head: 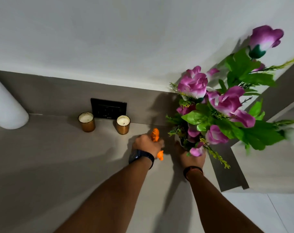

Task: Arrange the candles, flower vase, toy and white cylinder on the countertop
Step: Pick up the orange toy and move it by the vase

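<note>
On the countertop (58, 165), cylinder (6, 108) far left, candles (86, 121) middle, toy (155, 135) and vase (180, 142) right.

Black wall socket (108, 108) on grey backsplash (50, 95), perhaps switches, white wall (109, 39)

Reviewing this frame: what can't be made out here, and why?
- Flower vase: head view, body hidden by the blooms and the right hand.
- Orange toy: middle covered by the left hand.
- White cylinder: cut off by the left edge.
- Flowers at the right edge: blurred.
</note>
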